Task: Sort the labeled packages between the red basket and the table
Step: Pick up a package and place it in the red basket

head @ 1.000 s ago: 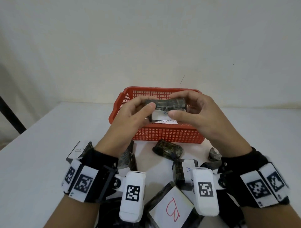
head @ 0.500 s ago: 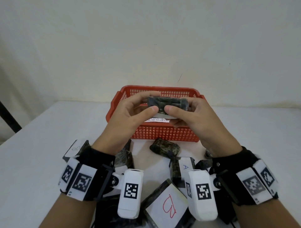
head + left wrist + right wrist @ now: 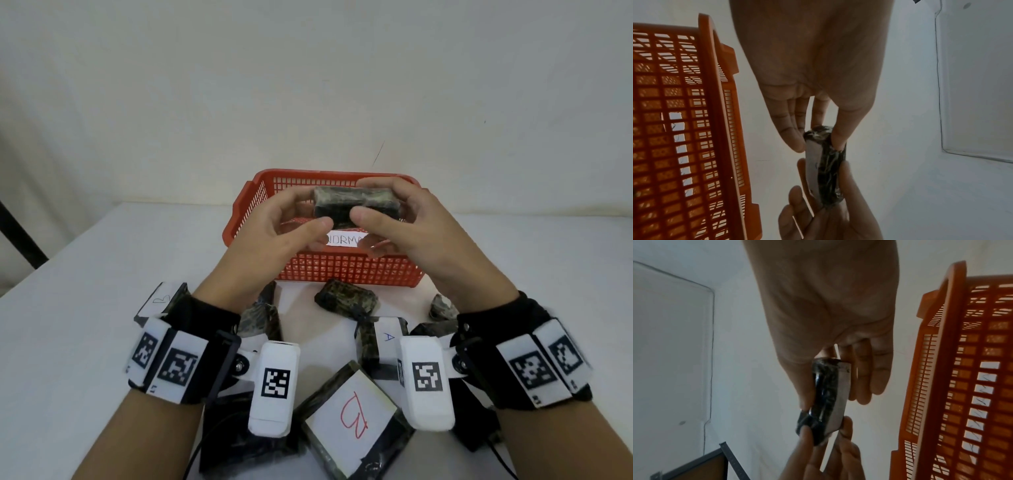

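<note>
Both hands hold one dark wrapped package point(image 3: 356, 205) in the air over the red basket point(image 3: 349, 270). My left hand point(image 3: 311, 210) pinches its left end between thumb and fingers. My right hand point(image 3: 373, 200) grips the right end, fingers over the top and thumb in front. In the left wrist view the package point(image 3: 826, 165) shows a white label on the side facing the basket point(image 3: 684, 113); the writing is not readable. The right wrist view shows the same package point(image 3: 826, 399) and the basket point(image 3: 962, 369).
A white label reading "NORMA" point(image 3: 344, 238) lies inside the basket. On the table in front lie a package marked B in red point(image 3: 352, 414), one marked A point(image 3: 387, 339), another B point(image 3: 161, 301) at the left, and an unlabeled dark package point(image 3: 346, 299). A wall stands behind.
The package has been turned between both hands: its white label, seen under it one second ago, now faces away from the head camera. Both hands stay over the basket.
</note>
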Motion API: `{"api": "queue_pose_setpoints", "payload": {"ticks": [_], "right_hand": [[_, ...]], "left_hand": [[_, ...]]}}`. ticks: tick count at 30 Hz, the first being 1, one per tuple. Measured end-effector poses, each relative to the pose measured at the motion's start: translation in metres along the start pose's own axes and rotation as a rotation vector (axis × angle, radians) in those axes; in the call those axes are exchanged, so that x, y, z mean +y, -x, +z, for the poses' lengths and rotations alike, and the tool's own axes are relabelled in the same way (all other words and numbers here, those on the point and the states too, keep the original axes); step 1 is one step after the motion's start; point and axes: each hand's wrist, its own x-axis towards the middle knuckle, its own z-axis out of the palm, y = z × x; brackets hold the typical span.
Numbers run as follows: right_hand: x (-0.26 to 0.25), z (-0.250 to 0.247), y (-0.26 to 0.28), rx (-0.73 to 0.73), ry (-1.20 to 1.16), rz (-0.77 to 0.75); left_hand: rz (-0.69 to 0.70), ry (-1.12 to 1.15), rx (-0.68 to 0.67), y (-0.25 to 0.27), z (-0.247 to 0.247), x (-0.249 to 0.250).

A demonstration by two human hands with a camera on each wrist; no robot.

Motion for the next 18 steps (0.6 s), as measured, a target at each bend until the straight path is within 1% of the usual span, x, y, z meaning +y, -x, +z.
{"api": "queue_pose_setpoints", "payload": {"ticks": [3,5,8,13,18], "right_hand": [[-0.001,0.002,-0.001,-0.010,-0.096,0.107],[0.000,0.002,-0.002,0.008,-0.108,0.123],[0.005,0.003,-0.004,0.013,-0.086,0.104],[0.011,0.008,-0.005,0.082,-0.069,0.069],[0.013,0.011,-0.004,0.142,-0.002,-0.007]], "left_hand": [[0.016,0.027,0.003,-0.001,-0.002,-0.003],[0.039,0.037,0.006,-0.002,-0.004,-0.004],[0.068,0.024,-0.010,-0.001,-0.006,-0.003],[0.040,0.061,-0.045,0.001,-0.006,-0.002],[0.043,0.037,0.015,0.000,0.001,-0.003]]}}
